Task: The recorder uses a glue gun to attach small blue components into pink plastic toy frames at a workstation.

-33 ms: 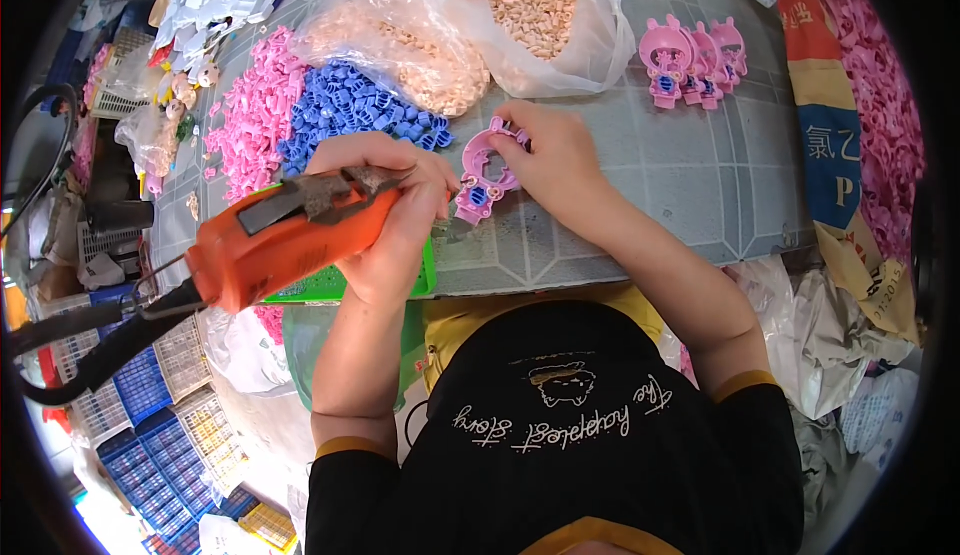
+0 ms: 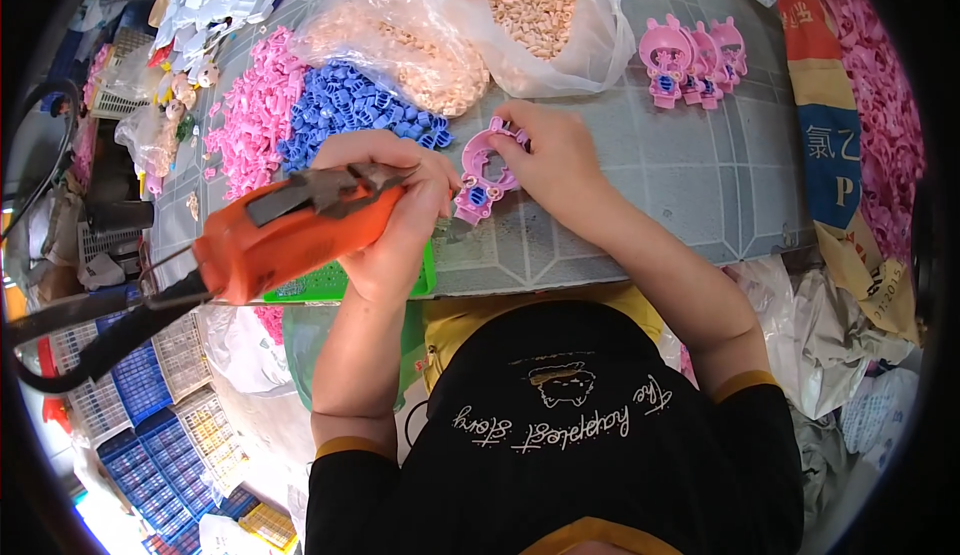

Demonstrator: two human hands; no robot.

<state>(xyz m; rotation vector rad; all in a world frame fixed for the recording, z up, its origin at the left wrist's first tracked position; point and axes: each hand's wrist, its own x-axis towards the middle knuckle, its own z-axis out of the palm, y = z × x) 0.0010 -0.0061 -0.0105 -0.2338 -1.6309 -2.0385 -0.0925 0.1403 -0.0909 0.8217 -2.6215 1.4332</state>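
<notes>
One pink frame (image 2: pixel 476 181) at the table (image 2: pixel 680 175), far end pinched in your right hand (image 2: pixel 555 155), long axis slanting toward you, lies just right of your left hand (image 2: pixel 418 195), which grips the orange tool (image 2: pixel 300 235).

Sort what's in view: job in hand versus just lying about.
Job in hand:
orange tool, in the left hand
pink frame, in the right hand
similar pink frames, upper right
blue pieces, probably: the held frame shows similar blue

Apparently just lying about:
plastic crates, lower left
white pieces, top left
dark cylinder, far left
</notes>
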